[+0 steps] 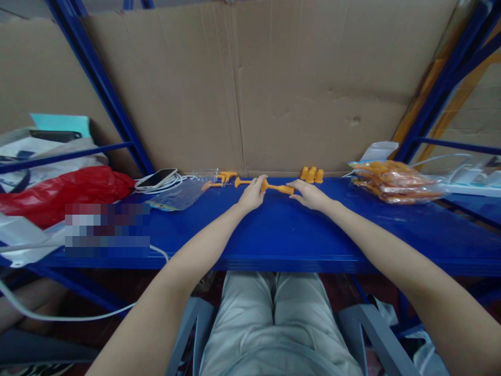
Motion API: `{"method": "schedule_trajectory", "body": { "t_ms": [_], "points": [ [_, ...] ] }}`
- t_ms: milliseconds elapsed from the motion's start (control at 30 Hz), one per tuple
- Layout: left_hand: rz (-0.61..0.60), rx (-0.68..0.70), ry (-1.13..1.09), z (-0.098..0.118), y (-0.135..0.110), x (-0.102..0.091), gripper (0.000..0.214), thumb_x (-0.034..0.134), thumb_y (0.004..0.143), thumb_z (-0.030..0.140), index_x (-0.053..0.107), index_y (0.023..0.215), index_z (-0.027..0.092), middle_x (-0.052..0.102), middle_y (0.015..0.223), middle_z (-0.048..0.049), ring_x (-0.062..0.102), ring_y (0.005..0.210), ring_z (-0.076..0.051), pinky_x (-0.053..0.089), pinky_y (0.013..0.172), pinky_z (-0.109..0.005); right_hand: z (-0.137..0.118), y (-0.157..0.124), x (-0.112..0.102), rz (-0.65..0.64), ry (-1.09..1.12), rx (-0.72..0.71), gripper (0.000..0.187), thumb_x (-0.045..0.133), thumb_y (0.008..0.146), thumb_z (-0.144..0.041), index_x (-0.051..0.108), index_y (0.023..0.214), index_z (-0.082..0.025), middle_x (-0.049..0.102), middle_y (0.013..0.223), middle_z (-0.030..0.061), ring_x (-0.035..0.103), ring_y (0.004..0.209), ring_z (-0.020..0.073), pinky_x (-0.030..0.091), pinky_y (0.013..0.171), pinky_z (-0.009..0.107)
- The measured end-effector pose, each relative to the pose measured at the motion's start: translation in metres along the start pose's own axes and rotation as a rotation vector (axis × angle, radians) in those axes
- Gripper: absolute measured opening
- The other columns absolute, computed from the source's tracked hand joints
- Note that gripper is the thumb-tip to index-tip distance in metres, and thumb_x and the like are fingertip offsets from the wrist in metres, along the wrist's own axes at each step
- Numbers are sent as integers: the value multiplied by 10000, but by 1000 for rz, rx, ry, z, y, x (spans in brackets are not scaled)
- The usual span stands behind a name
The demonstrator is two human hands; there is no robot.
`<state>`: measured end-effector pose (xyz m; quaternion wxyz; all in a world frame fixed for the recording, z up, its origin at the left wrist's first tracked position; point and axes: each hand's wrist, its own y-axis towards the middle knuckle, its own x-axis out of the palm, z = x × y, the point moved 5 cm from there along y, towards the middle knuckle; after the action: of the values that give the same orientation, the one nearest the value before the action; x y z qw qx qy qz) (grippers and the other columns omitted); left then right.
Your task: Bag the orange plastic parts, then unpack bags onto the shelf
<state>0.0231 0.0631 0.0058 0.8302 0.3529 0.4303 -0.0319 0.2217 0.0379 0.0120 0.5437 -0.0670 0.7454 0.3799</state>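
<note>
My left hand [253, 194] is closed around an orange plastic rod-shaped piece [243, 181] that has a round flared end to its left. A second flared orange part shows at the right side of these fingers. From there a thin ridged orange rod [277, 187] runs right to a wider grip-like end [287, 189]. My right hand [311, 195] has its finger and thumb on either side of that wide end. Whether the pieces are joined is hidden by my left hand. Left of it lie a T-shaped orange part [227, 175] and a curved orange part [209, 185].
Several orange cups [312, 174] stand at the back of the blue shelf [291, 237], against the cardboard [282, 94]. Bagged orange parts [395, 183] lie on the right. At left are a clear bag [180, 193], a phone [157, 178] on white cable and a red bag [78, 190].
</note>
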Motion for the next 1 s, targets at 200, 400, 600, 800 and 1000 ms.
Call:
{"method": "schedule_trajectory", "body": {
  "t_ms": [200,400,600,800,1000],
  "points": [
    [-63,50,-60,-3,1,8,562,578,795,61,441,1326,182,564,1279,-135,669,933,-193,543,898,-383,10,0,6,-32,-14,163,400,619,856,-238,606,1247,-156,633,1259,158,602,1185,298,476,1020,455],
    [-77,88,17,4,1,6,488,570,790,31,494,1261,135,583,1263,-145,624,1087,-223,499,986,-402,17,-3,1,-60,-46,407,429,584,892,-349,592,1250,-113,685,1143,202,662,1071,333,519,905,428],
    [-64,123,46,2,1,7,432,561,782,20,543,1190,162,626,1174,-101,625,1075,-211,504,977,-393,38,-8,-1,-26,-94,578,432,526,901,-455,641,1142,-116,710,1026,215,687,982,340,534,802,412],
    [-83,125,36,3,1,7,402,572,786,41,557,1171,156,650,1123,-96,642,1030,-204,511,956,-383,48,-9,2,17,-57,605,423,546,891,-479,642,1130,-143,709,1033,199,669,1048,322,525,847,397],
    [-90,124,33,4,1,8,399,585,782,53,566,1167,156,672,1101,-92,654,1005,-198,520,942,-378,52,-11,-1,-16,-89,617,446,490,925,-491,651,1136,-132,692,1089,219,665,1057,342,529,848,413]
  ]
}}
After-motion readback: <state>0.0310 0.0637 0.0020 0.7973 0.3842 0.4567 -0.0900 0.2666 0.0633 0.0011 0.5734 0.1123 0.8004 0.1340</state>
